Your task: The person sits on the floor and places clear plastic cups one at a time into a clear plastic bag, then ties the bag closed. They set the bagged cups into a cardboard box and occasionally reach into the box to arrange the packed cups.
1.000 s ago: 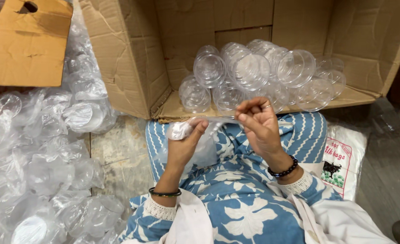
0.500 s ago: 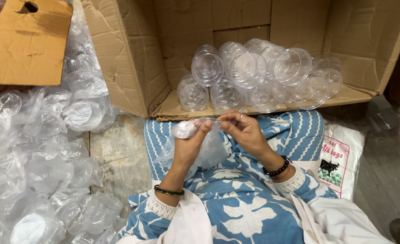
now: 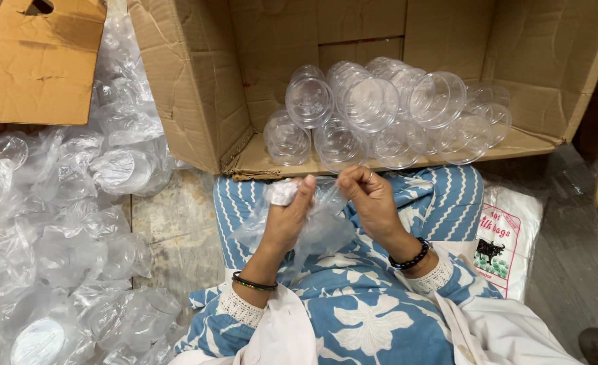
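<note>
Head view shows us our two hands brought close together at the centre of the frame, over the blue-and-white patterned lap. Half a second ago they sat a little apart with the thin film stretched between them; now the gap has nearly closed and the clear plastic bag [image 3: 312, 226] hangs slack and crumpled below the fingers. Our left hand [image 3: 287, 217] is closed around a bunched white wad of the bag's upper edge, thumb pressing on top. Our right hand [image 3: 368, 201] pinches the same film between thumb and fingertips. Behind the hands, in the upper middle of the frame, clear plastic cups [image 3: 387, 115] lie in stacked rows inside the open cardboard box [image 3: 191, 94]. A heap of bagged cups [image 3: 62, 223] fills the left side.
</note>
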Action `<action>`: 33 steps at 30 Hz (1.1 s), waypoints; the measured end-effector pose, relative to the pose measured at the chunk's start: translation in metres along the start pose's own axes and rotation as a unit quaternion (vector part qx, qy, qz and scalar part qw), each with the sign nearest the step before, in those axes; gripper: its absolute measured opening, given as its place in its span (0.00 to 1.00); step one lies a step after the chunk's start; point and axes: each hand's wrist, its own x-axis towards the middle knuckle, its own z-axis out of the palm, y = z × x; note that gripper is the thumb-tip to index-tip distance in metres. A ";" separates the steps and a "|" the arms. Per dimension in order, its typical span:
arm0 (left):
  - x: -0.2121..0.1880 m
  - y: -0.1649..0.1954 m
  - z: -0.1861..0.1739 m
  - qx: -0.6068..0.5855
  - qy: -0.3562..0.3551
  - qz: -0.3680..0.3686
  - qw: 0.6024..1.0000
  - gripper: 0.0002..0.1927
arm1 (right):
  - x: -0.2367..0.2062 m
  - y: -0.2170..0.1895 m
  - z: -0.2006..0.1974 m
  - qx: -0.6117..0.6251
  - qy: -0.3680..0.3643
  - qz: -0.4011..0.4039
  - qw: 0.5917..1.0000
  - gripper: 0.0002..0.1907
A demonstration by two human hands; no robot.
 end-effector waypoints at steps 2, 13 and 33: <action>0.002 -0.009 -0.003 0.023 -0.024 -0.008 0.999 0.21 | 0.003 0.002 -0.005 0.111 -0.003 0.071 0.991 0.08; -0.015 0.042 -0.102 -0.115 -0.340 -0.083 0.930 0.12 | -0.018 -0.048 -0.083 -0.165 -0.135 0.209 0.955 0.15; 0.089 -0.110 -0.038 -0.102 0.023 -0.099 0.990 0.15 | 0.029 0.025 -0.050 -0.348 0.166 -0.066 0.921 0.15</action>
